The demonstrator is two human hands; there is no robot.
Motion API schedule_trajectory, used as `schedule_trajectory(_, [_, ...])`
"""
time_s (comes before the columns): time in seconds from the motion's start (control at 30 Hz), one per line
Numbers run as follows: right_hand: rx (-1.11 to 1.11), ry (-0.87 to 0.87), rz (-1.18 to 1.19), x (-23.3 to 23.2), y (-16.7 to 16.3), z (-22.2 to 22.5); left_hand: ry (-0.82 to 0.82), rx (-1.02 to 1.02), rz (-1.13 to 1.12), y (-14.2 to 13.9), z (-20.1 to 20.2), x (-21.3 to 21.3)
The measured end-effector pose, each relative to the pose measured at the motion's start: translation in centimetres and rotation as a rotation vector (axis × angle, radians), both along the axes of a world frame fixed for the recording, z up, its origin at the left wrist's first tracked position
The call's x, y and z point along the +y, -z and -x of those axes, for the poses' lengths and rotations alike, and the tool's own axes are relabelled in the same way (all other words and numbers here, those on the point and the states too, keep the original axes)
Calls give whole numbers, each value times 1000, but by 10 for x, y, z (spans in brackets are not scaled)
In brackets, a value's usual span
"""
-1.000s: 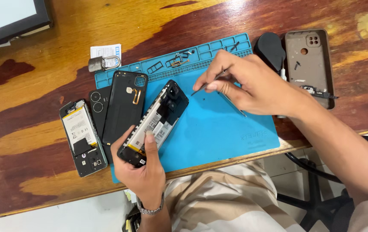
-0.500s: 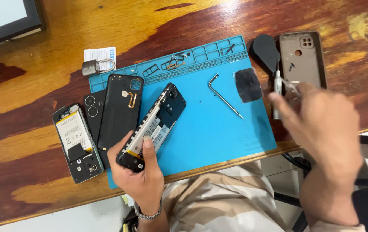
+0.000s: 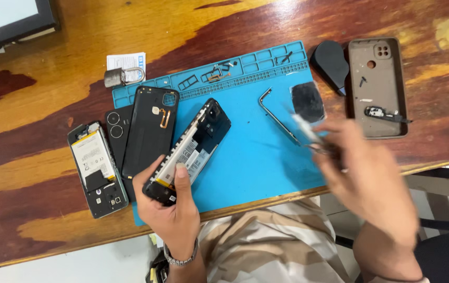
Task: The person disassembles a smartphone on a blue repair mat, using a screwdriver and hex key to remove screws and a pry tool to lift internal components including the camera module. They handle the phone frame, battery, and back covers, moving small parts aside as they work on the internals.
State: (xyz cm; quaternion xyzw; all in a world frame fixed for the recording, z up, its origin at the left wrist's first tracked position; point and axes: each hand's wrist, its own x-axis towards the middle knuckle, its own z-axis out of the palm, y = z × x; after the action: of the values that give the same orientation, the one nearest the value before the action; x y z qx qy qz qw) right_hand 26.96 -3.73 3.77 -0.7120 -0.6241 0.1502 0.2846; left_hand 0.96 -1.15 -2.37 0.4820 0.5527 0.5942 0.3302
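On the blue work mat [image 3: 245,157] near the counter [image 3: 46,173] edge, the left hand [image 3: 169,212] grips an opened phone [image 3: 190,149], its fingers closed around the lower end and thumb pressed on the exposed insides; the phone lies tilted across the mat. Just left of it rests a black back cover [image 3: 148,131], and further left another opened phone with its battery showing [image 3: 96,167]. The right hand [image 3: 371,181] (blurred) hovers over the mat's right edge, fingers pinched on slim metal tweezers [image 3: 313,139]. A bent metal strip [image 3: 277,118] lies near them, and a grey phone case [image 3: 377,86] sits beyond on the wood.
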Motion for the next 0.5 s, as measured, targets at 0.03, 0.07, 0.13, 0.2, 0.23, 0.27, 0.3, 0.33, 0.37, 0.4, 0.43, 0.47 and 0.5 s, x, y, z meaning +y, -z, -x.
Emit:
schedule_trajectory(0.03, [37, -80, -7, 4, 2, 7, -4, 11, 2, 0, 1, 0])
schedule_trajectory(0.07, [55, -150, -62, 8, 5, 13, -6, 19, -1, 0, 0, 2])
schedule_trajectory(0.13, [95, -292, -166, 15, 11, 25, -3, 33, -10, -1, 2, 3])
schedule_trajectory(0.2, [66, -264, -174, 21, 15, 32, -9, 44, -8, -1, 2, 4])
schedule_trajectory(0.23, [53, -251, -177, 24, 15, 34, -17, 49, -1, -1, 2, 5])
schedule_trajectory(0.27, [69, -264, -184, 25, 16, 34, -21, 55, 12, -2, 2, 4])
schedule_trajectory(0.3, [84, -274, -192, 28, 16, 35, -16, 42, 7, -2, 2, 3])
schedule_trajectory(0.33, [97, -283, -204, 30, 17, 34, -9, 28, -1, -2, 2, 3])
schedule_trajectory(0.37, [104, -287, -197, 32, 17, 33, -2, 12, -11, -2, 1, 4])
schedule_trajectory(0.4, [113, -293, -188, 32, 17, 33, -3, 18, -13, -2, 1, 4])
schedule_trajectory(0.43, [122, -300, -176, 33, 18, 33, -4, 24, -12, -2, 1, 4])
schedule_trajectory(0.47, [109, -303, -178, 34, 19, 33, -5, 30, -13, -2, 1, 4])
schedule_trajectory(0.5, [97, -306, -182, 36, 20, 34, -7, 24, -9, -2, 0, 4])
